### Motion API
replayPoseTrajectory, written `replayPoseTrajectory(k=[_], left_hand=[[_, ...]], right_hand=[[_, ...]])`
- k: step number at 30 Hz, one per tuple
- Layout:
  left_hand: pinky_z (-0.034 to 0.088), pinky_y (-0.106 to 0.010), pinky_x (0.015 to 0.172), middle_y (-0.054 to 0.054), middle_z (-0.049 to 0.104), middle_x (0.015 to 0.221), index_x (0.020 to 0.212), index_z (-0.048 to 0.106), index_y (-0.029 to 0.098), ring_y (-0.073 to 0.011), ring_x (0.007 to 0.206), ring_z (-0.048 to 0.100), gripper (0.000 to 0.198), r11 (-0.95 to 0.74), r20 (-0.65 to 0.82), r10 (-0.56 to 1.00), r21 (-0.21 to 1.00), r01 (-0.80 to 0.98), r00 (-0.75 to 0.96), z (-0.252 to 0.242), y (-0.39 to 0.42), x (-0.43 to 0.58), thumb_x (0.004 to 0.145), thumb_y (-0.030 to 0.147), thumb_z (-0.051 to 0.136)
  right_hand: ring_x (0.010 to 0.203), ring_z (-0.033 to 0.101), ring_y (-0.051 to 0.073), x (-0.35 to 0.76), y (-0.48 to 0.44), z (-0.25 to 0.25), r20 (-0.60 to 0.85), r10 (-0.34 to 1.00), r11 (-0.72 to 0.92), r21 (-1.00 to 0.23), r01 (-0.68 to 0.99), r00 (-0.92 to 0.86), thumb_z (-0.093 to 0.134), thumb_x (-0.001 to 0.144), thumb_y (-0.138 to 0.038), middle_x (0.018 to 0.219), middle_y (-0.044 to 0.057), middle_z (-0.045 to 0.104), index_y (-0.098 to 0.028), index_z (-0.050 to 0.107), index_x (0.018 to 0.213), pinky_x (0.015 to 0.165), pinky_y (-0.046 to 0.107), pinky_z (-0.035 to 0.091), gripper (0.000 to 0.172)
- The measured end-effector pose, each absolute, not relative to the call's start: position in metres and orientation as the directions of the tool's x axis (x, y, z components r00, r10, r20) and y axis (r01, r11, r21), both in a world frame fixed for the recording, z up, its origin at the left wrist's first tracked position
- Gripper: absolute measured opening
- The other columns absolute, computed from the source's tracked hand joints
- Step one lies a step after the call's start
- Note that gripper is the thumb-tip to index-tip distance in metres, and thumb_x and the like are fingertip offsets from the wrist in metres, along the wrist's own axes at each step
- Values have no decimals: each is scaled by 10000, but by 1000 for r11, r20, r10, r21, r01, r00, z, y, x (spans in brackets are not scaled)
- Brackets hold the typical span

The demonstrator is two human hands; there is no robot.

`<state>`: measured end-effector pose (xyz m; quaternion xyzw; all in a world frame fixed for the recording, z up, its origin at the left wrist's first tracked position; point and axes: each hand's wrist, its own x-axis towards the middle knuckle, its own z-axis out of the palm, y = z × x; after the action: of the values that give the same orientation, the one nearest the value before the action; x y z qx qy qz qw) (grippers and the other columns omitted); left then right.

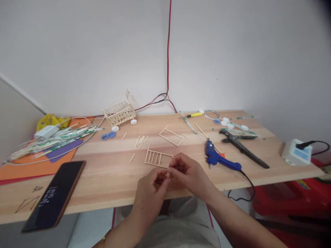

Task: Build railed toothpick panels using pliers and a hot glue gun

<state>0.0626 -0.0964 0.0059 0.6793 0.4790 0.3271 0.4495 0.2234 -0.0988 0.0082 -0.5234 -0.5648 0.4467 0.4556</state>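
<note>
My left hand [150, 188] and my right hand [190, 175] meet near the table's front edge, thumbs and fingers pinched together. Between the fingertips shows a small pale stick piece [168, 174], mostly hidden by the fingers. Just beyond them lies a ladder-like stick frame [154, 158] with several rungs, its right end partly behind my right hand. Farther back is a plain rectangular stick frame [171, 135]. Loose short sticks [141, 141] lie to the left. A blue glue gun [219, 158] rests on its side to the right of my right hand.
A small stick cart [119, 113] with white cap wheels stands at the back. A phone [55, 196] and bagged sticks [57, 137] are at the left. Long-handled cutters [243, 148], a yellow-handled knife [194, 115], bottle caps [227, 124] and a white power adapter [297, 152] lie rightward.
</note>
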Motion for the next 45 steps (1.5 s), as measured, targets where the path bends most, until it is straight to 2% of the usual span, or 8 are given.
replayPoseTrajectory(k=[4, 6, 11, 14, 17, 21, 30, 45], left_hand=[[477, -298, 701, -11, 710, 817, 871, 656, 247, -185, 759, 642, 119, -210, 57, 937, 878, 430, 343, 2, -88, 63, 832, 275, 547], [480, -301, 704, -10, 708, 824, 872, 656, 253, -185, 760, 640, 123, -204, 47, 937, 877, 436, 346, -1, -85, 62, 838, 275, 540], [484, -272, 636, 4, 693, 770, 800, 614, 250, -163, 688, 623, 57, -191, 18, 921, 891, 412, 389, -12, -81, 59, 823, 241, 563], [465, -272, 600, 0, 683, 735, 790, 600, 246, -161, 654, 605, 73, -362, 168, 899, 808, 466, 405, -13, -78, 55, 837, 215, 554], [456, -299, 620, -30, 680, 759, 886, 610, 227, -178, 678, 593, 86, -581, 386, 808, 653, 486, 446, -14, -73, 51, 863, 191, 536], [435, -338, 613, -72, 671, 796, 1039, 599, 160, -197, 679, 551, 206, -725, 497, 688, 508, 465, 529, -20, -69, 50, 865, 132, 494], [378, -373, 609, -79, 638, 803, 1113, 596, 83, -209, 688, 503, 277, -752, 394, 658, 392, 530, 641, -29, -69, 52, 856, 129, 503], [375, -382, 594, -67, 629, 765, 1085, 607, 79, -220, 676, 513, 267, -737, 375, 676, 368, 567, 635, -27, -68, 56, 829, 147, 572]], right_hand=[[704, 591, 119, 229, -99, 9, 96, 989, 136, -898, 418, -116, 570, 851, -215, 760, -6, 638, -204, 604, 854, 629, 220, 454, 36], [815, 602, 134, 233, -98, 7, 186, 951, 291, -805, 517, -247, 502, 902, -191, 881, 24, 660, -220, 629, 958, 713, 238, 464, 142], [857, 573, 164, 246, -85, 3, 332, 759, 651, -392, 650, -560, 486, 927, -197, 952, 43, 662, -218, 629, 1048, 758, 300, 450, 188], [793, 573, 164, 252, -71, 8, 365, 620, 779, -185, 598, -695, 508, 905, -146, 881, 44, 678, -183, 634, 991, 737, 326, 440, 157], [784, 574, 159, 256, -57, 13, 359, 579, 802, -85, 592, -732, 495, 905, -124, 862, 40, 684, -192, 638, 937, 732, 331, 433, 161], [787, 575, 157, 256, -44, 9, 331, 562, 815, -64, 576, -758, 487, 910, -118, 888, 46, 685, -184, 634, 944, 711, 334, 430, 165], [787, 568, 171, 251, -40, -1, 308, 593, 800, -117, 589, -744, 461, 930, -121, 835, 73, 680, -119, 634, 986, 697, 340, 426, 182], [824, 564, 182, 254, -39, -4, 264, 610, 792, -159, 590, -748, 415, 946, -138, 902, 86, 679, -138, 620, 1027, 725, 352, 437, 221]])
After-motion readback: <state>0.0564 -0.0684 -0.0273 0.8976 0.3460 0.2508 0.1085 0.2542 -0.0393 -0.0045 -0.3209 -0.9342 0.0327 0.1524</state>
